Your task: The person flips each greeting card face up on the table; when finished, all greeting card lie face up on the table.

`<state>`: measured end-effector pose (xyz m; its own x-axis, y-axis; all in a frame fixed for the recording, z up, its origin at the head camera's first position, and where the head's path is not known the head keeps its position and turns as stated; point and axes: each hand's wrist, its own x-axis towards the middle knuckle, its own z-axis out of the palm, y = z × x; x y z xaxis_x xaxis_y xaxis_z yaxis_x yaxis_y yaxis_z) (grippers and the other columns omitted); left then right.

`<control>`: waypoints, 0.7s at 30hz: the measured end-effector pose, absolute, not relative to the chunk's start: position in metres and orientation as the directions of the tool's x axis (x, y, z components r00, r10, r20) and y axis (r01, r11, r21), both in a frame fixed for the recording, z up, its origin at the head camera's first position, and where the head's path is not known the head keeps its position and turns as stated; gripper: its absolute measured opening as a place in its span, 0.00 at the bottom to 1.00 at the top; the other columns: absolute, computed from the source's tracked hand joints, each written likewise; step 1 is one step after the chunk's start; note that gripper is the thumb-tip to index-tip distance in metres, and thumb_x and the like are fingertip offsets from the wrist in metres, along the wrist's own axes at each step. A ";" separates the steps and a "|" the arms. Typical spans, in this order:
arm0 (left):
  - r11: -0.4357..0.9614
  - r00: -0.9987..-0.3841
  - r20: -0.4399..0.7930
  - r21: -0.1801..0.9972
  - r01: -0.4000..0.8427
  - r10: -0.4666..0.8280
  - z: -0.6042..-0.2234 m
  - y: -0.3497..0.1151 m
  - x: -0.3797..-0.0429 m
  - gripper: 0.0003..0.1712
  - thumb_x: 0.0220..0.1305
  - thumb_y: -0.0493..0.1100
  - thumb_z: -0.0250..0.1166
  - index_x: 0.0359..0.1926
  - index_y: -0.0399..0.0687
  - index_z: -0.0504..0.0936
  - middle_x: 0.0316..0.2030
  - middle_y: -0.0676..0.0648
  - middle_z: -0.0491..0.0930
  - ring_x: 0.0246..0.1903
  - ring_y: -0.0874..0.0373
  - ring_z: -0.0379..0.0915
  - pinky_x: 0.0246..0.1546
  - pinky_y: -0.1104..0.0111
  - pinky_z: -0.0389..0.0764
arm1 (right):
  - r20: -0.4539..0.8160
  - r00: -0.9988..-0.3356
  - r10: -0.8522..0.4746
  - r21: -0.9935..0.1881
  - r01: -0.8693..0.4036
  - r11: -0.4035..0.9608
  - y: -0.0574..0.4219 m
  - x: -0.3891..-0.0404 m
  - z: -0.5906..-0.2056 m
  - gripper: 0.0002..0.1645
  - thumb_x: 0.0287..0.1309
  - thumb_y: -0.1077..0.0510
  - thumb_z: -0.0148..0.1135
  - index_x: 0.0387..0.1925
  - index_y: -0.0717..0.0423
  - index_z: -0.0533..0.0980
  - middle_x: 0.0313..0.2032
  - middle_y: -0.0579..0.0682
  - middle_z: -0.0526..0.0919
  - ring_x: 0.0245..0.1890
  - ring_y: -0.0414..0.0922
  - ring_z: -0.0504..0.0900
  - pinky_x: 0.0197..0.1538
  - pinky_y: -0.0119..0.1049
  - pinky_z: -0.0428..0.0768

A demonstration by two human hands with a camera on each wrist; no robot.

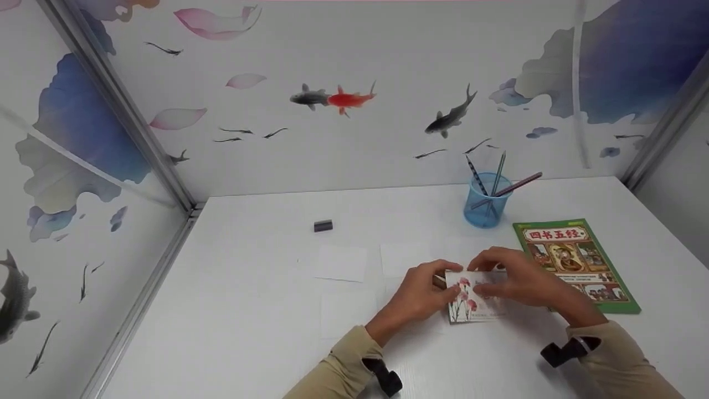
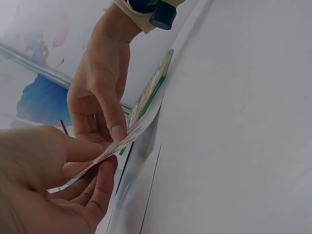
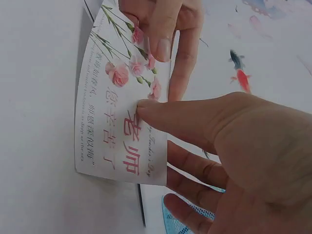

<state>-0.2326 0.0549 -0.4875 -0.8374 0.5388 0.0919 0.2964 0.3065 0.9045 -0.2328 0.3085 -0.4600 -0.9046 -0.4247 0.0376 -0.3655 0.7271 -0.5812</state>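
Note:
A white greeting card [image 1: 476, 310] printed with pink carnations and red characters is held between both hands, low over the table. My left hand [image 1: 421, 293] pinches its left end, thumb on the printed face and fingers behind. At the other end, my right hand [image 1: 520, 277] grips it the same way, its thumb on the face near the red characters [image 3: 129, 141]. Seen from the left wrist, the card [image 2: 139, 127] is tilted and slightly bowed, its lower edge close to the table.
Right of the hands lies a green-bordered book [image 1: 626, 296]. Behind them stands a blue mesh pen cup [image 1: 481, 213] with several pencils. A small dark block [image 1: 323, 225] sits farther left. Thin white sheets [image 1: 340, 263] lie on the white table [image 1: 232, 310], left of the hands. Printed walls enclose it.

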 end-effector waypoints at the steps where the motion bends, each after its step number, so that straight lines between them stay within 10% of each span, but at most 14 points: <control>1: 0.325 -0.832 0.093 0.892 0.314 0.547 -0.487 0.055 -0.232 0.23 0.75 0.40 0.70 0.67 0.48 0.84 0.52 0.47 0.86 0.43 0.70 0.83 0.44 0.78 0.83 | 0.021 -0.908 -0.419 -0.577 -0.353 0.736 0.309 -0.233 -0.461 0.20 0.62 0.53 0.80 0.54 0.47 0.85 0.49 0.45 0.88 0.52 0.47 0.84 0.59 0.52 0.84; 10: 0.546 -0.753 0.165 0.593 0.592 0.637 -0.487 0.051 -0.230 0.26 0.72 0.43 0.74 0.68 0.47 0.84 0.61 0.49 0.81 0.60 0.61 0.77 0.63 0.76 0.77 | -0.070 -0.913 -0.401 -0.558 -0.297 0.775 0.315 -0.237 -0.465 0.19 0.62 0.55 0.80 0.54 0.46 0.85 0.50 0.46 0.86 0.51 0.47 0.82 0.55 0.46 0.84; 21: 0.548 -0.726 0.088 0.595 0.588 0.682 -0.473 -0.014 -0.240 0.22 0.76 0.49 0.70 0.67 0.52 0.85 0.65 0.52 0.83 0.70 0.55 0.73 0.75 0.61 0.73 | -0.073 -0.927 -0.369 -0.477 -0.292 0.829 0.310 -0.234 -0.458 0.14 0.61 0.51 0.81 0.48 0.42 0.88 0.47 0.45 0.85 0.48 0.45 0.80 0.52 0.43 0.82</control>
<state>-0.2402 -0.0143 -0.4734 -0.7258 0.6823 0.0882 0.5875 0.5480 0.5954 -0.2341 0.3097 -0.4580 -0.9266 -0.3689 -0.0735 -0.2922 0.8289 -0.4770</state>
